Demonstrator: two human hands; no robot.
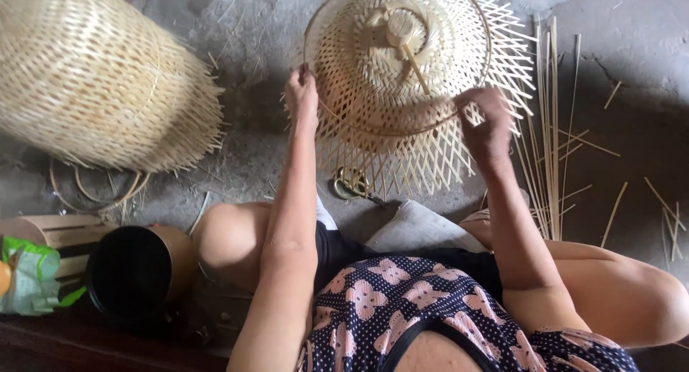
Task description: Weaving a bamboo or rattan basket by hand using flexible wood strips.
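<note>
While a person sits on the ground with knees apart, seen from above, both bare hands work on an unfinished woven bamboo basket [395, 63] held in front of them. The basket lies tilted with its open mouth towards the camera, and loose bamboo spokes fan out all around its rim.

The left hand [302, 99] grips the basket's left edge; its fingers are curled and pressed together around the rim hoop, so the basket lies just above and to the right of those fingers. The right hand [486, 124] is blurred; it rests against the lower right rim among the loose spokes. Its fingers appear bent, but whether they pinch a strip cannot be told.

A pair of scissors [352, 184] lies on the concrete floor [251, 157] just below the basket. A larger finished basket [100, 78] lies on its side well to the left. Loose bamboo strips [549, 128] lie on the floor to the right. A dark round container [133, 275] sits beside the left knee.
</note>
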